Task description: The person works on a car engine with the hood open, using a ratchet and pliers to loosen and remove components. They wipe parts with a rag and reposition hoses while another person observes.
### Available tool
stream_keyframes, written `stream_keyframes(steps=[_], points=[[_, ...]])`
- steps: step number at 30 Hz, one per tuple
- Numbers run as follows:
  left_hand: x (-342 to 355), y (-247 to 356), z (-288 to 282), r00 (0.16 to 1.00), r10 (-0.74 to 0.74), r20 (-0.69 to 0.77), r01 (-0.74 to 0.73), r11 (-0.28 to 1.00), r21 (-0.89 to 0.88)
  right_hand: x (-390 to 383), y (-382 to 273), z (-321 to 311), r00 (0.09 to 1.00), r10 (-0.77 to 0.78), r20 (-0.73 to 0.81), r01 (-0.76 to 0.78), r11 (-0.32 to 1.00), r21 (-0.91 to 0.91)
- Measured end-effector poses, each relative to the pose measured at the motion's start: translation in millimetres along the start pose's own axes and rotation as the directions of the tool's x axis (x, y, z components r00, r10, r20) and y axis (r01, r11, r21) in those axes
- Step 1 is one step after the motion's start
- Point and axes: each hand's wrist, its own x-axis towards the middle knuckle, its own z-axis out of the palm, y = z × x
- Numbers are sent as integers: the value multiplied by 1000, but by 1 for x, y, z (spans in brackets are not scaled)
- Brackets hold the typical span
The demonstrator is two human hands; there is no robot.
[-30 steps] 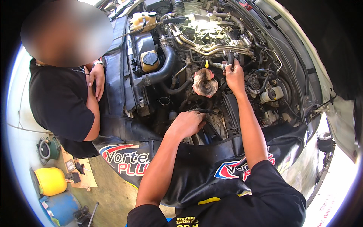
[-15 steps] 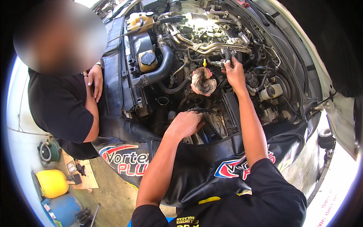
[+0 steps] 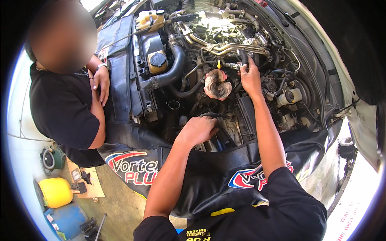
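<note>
My right hand (image 3: pixel 251 80) reaches into the engine bay, its fingers closed around a short black hose (image 3: pixel 243 57). Beside those fingers lies a metal fitting (image 3: pixel 232 65). A stained, crumpled rag (image 3: pixel 218 86) sits just left of that hand, with a yellow dipstick handle (image 3: pixel 219 64) above it. Nearer to me, my left hand (image 3: pixel 198 129) rests at the front side of the bay with its fingers curled downward. Their tips are hidden, and I cannot make out what they grip. Bent metal pipes (image 3: pixel 225 50) cross the engine beyond my right hand.
Black fender covers (image 3: pixel 193 176) drape the car's edge before me. Left, another person (image 3: pixel 64 108) leans there with folded arms. A thick black intake hose (image 3: pixel 177 66), capped reservoir (image 3: pixel 157 60) and open round pipe end (image 3: pixel 174 105) lie left of the rag. A yellow container (image 3: pixel 56 193) stands on the floor.
The other person's head has shifted slightly left. My right hand and the black hose have moved only a little; my left hand stays in nearly the same place.
</note>
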Motion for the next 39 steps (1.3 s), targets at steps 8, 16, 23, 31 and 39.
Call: stream_keyframes(steps=[8, 16, 23, 31, 39], points=[[0, -3, 2, 1000, 6, -5, -6, 1000, 13, 2, 2, -5, 991, -127, 33, 129, 988, -85], [-1, -4, 6, 999, 13, -34, -13, 1000, -21, 6, 0, -16, 996, 20, 88, -22, 999, 27], [-2, -4, 5, 1000, 6, -28, -6, 1000, -10, -5, -17, -11, 997, -66, 31, 70, 990, -122], [-1, -4, 7, 1000, 13, -11, -13, 1000, 8, -8, -21, -8, 971, -182, 154, 224, 918, -328], [0, -5, 12, 1000, -4, 23, 4, 1000, 21, 24, -52, -24, 839, -165, 518, 508, 577, -639]])
